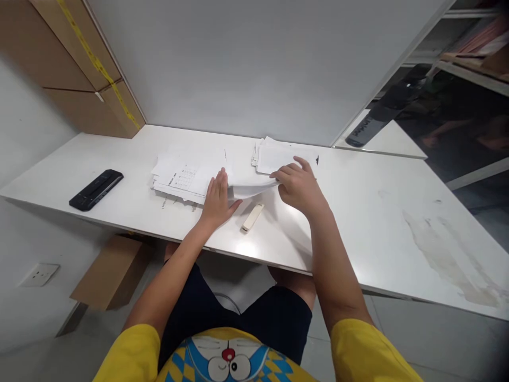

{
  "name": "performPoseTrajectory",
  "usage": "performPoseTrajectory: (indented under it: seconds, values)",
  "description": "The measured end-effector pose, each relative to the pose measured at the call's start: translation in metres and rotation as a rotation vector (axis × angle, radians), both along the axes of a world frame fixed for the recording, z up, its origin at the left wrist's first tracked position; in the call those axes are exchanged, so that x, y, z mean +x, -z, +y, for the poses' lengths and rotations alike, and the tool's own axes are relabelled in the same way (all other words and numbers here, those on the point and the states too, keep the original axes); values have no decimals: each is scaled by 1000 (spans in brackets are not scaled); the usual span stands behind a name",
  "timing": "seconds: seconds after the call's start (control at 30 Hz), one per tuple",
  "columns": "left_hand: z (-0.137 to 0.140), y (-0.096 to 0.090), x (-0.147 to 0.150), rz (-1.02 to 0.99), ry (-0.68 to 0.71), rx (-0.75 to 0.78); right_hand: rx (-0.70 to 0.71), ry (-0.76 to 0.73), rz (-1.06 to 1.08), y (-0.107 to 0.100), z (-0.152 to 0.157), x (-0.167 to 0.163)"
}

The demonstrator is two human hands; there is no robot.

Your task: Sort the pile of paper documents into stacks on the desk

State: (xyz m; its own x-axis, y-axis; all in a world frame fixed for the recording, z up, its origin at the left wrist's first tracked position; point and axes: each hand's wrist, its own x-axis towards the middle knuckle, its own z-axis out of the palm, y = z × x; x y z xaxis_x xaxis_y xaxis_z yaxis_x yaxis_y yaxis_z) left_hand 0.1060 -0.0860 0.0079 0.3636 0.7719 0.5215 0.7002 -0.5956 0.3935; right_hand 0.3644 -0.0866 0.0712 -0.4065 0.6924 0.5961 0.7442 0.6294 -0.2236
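Observation:
My left hand (218,200) lies flat on a stack of printed paper sheets (185,178), fingers stretched out and thumb apart. The right end of a sheet (254,189) curves up off the table, its edge pinched in my right hand (296,185). Behind that hand rests a second pile of white papers (274,158), partly covered by my fingers. Just in front of the lifted sheet, a small cream-coloured oblong object (253,217) lies on the table; its kind is unclear.
The white table (358,223) has a stained patch at its right. A black flat device (96,189) lies at the left, near cardboard boxes (99,106). A dark bottle (382,114) stands at the back right. Another box (111,270) is below the table.

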Motion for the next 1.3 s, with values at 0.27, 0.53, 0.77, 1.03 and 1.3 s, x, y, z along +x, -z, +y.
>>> performPoseTrajectory:
  seconds: [0.27, 0.53, 0.77, 1.03, 1.3]
  values:
    - [14, 0, -13, -200, 157, -232, -84, -101, 172, -6, -6, -11]
    - [10, 4, -13, -394, 22, -403, -283, -34, 911, 32, 26, -3]
    - [14, 1, -13, -272, 115, -439, -544, -28, 1159, 68, 50, -3]
    - [16, 3, -10, -181, 55, -359, -534, 41, 1162, 84, 63, 17]
    - [15, 1, -8, -69, 55, -362, -528, 115, 1173, 92, 68, 26]
